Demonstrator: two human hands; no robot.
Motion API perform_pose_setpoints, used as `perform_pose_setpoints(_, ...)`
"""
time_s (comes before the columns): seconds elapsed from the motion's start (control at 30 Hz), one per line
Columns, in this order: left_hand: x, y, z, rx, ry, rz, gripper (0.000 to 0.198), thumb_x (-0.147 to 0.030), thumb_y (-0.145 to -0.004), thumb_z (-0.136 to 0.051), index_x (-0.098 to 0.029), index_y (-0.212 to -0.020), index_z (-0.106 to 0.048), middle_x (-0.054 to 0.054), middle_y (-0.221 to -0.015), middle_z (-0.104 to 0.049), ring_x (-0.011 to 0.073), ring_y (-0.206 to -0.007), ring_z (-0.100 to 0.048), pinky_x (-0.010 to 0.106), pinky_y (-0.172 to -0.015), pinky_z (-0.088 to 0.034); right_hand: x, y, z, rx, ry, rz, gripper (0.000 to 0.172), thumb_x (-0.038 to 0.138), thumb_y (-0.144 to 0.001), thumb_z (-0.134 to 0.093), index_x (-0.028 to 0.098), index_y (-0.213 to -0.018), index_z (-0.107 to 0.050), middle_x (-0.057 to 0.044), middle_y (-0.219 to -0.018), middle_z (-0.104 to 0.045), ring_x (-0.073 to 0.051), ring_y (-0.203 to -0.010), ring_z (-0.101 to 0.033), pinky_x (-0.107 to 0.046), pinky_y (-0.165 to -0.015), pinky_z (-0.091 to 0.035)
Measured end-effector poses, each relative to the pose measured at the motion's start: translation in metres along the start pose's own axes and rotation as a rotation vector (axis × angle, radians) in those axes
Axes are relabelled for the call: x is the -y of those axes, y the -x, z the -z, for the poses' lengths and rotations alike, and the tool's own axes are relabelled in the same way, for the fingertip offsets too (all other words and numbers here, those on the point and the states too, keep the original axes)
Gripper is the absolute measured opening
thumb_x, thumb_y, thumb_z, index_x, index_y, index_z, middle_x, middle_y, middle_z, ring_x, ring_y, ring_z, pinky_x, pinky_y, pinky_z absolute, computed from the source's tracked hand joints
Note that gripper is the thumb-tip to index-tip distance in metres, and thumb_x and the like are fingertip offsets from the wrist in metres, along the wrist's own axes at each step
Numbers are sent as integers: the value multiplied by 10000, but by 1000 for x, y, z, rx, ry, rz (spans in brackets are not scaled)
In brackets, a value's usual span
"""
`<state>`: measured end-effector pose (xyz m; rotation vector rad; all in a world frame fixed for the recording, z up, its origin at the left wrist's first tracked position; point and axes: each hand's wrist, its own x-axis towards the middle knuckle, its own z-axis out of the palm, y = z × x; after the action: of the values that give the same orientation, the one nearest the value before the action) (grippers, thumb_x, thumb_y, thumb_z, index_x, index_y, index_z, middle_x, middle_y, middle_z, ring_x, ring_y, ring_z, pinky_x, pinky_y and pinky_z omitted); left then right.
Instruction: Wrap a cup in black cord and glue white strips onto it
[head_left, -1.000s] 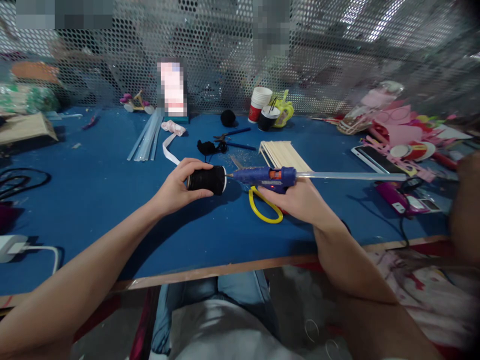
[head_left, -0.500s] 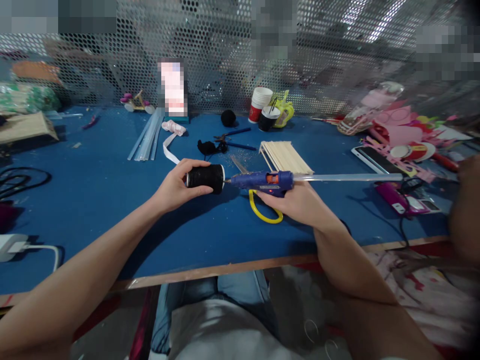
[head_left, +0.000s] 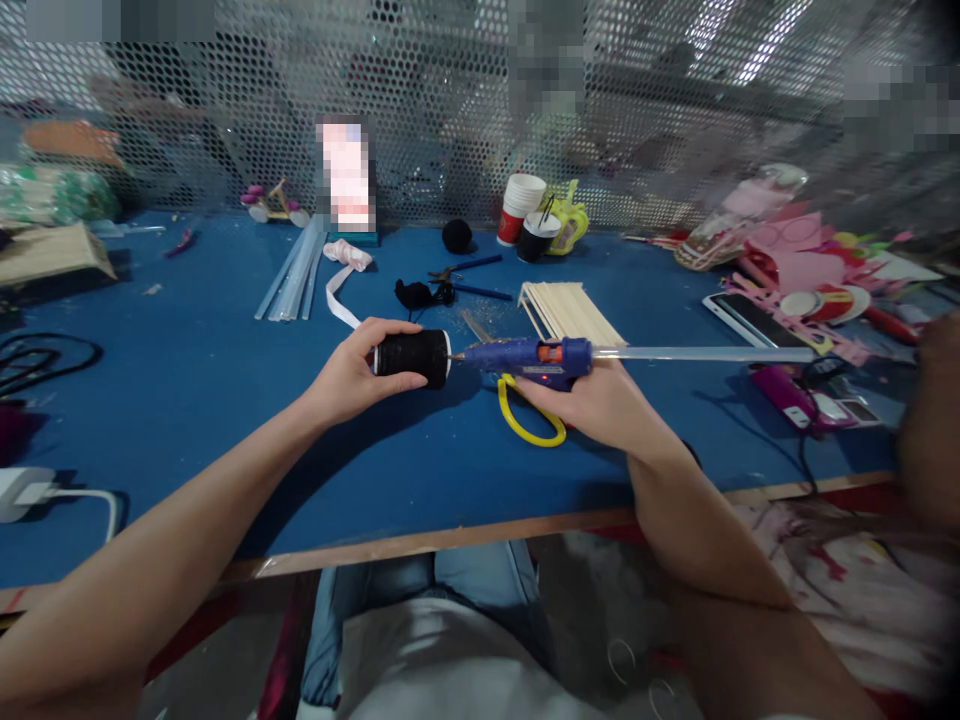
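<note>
My left hand point(head_left: 361, 368) is closed around a paper cup wrapped in black yarn point(head_left: 411, 358), which lies on its side in the air above the table. A white rim shows at its right end. In my right hand point(head_left: 592, 402) is a blue hot glue gun point(head_left: 525, 358) with a small red light, its nozzle pointing left at the cup's rim. Whether the tip touches the rim I cannot tell. A long clear glue stick point(head_left: 705, 353) sticks out of the gun's back. Below the gun lie yellow-handled scissors point(head_left: 531, 440), partly hidden.
Behind my hands are blue-handled pliers point(head_left: 480, 292), black yarn point(head_left: 414, 293), a raft of wooden sticks point(head_left: 574, 312) and stacked paper cups point(head_left: 512, 228). Loose glue sticks point(head_left: 289, 280) lie left. A phone point(head_left: 757, 322) and pink crafts stand right, near another person's arm point(head_left: 928, 430).
The glue gun has shifted very slightly to the right, its nozzle a little farther from the cup's rim. My left hand and the cup have hardly moved.
</note>
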<state>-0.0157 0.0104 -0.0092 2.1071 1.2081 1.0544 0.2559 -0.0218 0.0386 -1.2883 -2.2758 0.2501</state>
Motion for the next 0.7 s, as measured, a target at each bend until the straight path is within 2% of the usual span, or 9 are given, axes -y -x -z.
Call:
perform_pose_setpoints(0.3, 1, -2, -1, 1, -15, -177, 486, -388, -670, -734, -229, -1102, -577, 73, -1078, -567, 222, -1038, -542, 409, -936, -429, -7, -1, -5, -72, -58, -40, 173, 321, -788, -571, 170, -718, -621, -18, -664, -622, -159, -613, -562, -280, -591, -439)
perform_pose_setpoints(0.5, 2, 0, -1, 17, -28, -228, 482, -366, -684, -731, -227, -1118, -574, 84, -1121, -528, 230, -1081, -526, 420, -960, -423, -10, -3, -5, -52, -40, -20, 190, 301, -807, -541, 166, -689, -604, -14, -613, -587, -145, -576, -539, -270, -548, -410)
perform_pose_setpoints(0.7, 0, 1, 0, 49, -62, -252, 478, -371, -709, -711, -240, -1140, -552, 86, -1156, -507, 231, -1118, -507, 418, -980, -411, -12, -6, -7, -59, -8, -10, 178, 264, -787, -549, 158, -659, -612, -23, -597, -589, -152, -582, -546, -280, -571, -408)
